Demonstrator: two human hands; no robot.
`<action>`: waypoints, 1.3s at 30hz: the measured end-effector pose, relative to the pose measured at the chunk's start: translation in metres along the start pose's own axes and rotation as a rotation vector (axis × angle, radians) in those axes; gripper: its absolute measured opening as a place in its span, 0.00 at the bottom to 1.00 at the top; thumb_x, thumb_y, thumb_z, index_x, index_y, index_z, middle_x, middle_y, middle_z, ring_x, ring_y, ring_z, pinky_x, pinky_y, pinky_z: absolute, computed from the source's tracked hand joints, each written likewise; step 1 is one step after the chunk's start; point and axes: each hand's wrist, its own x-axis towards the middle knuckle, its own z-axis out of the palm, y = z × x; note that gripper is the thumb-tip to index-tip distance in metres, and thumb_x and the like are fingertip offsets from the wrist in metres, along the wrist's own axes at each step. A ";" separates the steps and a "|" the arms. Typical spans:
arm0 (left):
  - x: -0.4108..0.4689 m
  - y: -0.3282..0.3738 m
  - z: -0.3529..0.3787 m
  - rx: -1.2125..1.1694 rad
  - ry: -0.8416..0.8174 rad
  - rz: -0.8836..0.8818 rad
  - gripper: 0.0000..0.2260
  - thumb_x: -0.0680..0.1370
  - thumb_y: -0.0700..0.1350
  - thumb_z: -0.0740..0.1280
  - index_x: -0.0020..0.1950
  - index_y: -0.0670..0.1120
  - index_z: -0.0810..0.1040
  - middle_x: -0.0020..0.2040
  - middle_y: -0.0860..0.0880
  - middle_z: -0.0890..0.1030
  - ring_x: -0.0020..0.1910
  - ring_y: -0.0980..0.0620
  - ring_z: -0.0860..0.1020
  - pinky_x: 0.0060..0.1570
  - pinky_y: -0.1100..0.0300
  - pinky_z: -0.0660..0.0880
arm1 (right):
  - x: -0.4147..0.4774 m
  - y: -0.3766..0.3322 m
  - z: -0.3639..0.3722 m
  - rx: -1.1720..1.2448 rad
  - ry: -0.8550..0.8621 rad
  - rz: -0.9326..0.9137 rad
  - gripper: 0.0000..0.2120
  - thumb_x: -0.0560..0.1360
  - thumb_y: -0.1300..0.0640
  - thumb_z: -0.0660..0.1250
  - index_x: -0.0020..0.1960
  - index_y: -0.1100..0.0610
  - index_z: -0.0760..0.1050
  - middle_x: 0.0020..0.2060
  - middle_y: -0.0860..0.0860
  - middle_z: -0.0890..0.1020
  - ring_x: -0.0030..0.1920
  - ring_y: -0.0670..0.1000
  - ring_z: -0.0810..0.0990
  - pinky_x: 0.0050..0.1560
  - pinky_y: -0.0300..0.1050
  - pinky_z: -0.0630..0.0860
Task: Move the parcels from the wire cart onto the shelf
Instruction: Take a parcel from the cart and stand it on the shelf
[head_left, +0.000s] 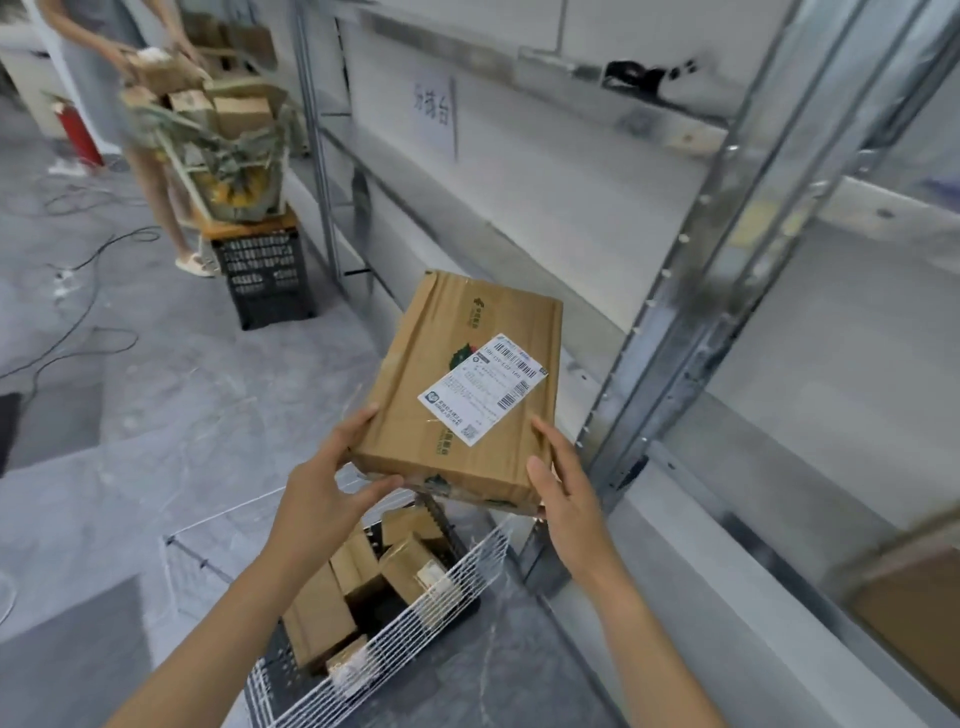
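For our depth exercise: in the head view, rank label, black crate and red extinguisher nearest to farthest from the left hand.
1. Label, on the held parcel, beside the left hand.
2. Crate, on the floor ahead, left.
3. Extinguisher, far back left.

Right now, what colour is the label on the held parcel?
White with black print; label shows best in head view.

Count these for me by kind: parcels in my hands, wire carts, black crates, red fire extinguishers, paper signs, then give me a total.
Parcel, held between left hand and right hand: 1
Wire cart: 1
Black crate: 1
Red fire extinguisher: 1
Paper sign: 1
Total: 5
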 end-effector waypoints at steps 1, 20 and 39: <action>-0.005 0.010 0.008 -0.003 -0.003 0.011 0.33 0.65 0.51 0.75 0.66 0.65 0.64 0.57 0.57 0.76 0.54 0.56 0.76 0.56 0.56 0.74 | -0.008 -0.001 -0.012 -0.001 0.014 -0.004 0.20 0.77 0.40 0.58 0.69 0.33 0.64 0.69 0.31 0.65 0.71 0.42 0.66 0.70 0.57 0.68; -0.086 0.157 0.193 -0.112 -0.266 0.080 0.31 0.65 0.45 0.77 0.56 0.71 0.66 0.50 0.56 0.81 0.49 0.62 0.77 0.51 0.58 0.74 | -0.171 0.035 -0.219 -0.059 0.296 -0.019 0.38 0.71 0.54 0.75 0.71 0.33 0.60 0.66 0.24 0.64 0.69 0.38 0.66 0.65 0.50 0.74; 0.027 0.149 0.310 -0.094 -0.603 0.113 0.30 0.66 0.38 0.77 0.52 0.68 0.69 0.45 0.49 0.83 0.44 0.49 0.82 0.50 0.48 0.78 | -0.130 0.092 -0.245 0.018 0.587 0.246 0.29 0.74 0.53 0.72 0.68 0.37 0.62 0.60 0.32 0.73 0.58 0.30 0.73 0.60 0.34 0.73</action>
